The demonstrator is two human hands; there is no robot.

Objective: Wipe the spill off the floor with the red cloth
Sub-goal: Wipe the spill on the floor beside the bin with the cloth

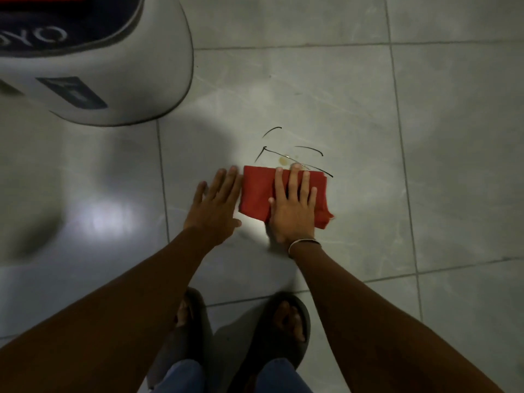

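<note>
Head cam: red cloth (256,191) folded, flat on floor (425,137) w/ my right hand (293,207) spread open on it; left hand (211,205) open beside; brown spill (283,160) just beyond, white bin (119,80) far left.

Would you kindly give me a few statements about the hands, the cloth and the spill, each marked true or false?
1. The right hand lies flat on the red cloth. True.
2. The left hand is lifting the cloth off the floor. False: it lies flat on the tile floor at the cloth's left edge.
3. A small yellowish spill remains just beyond the cloth. True.
4. The cloth covers the whole spill. False: the spot is exposed.
5. A white appliance stands at the upper left. True.
</note>
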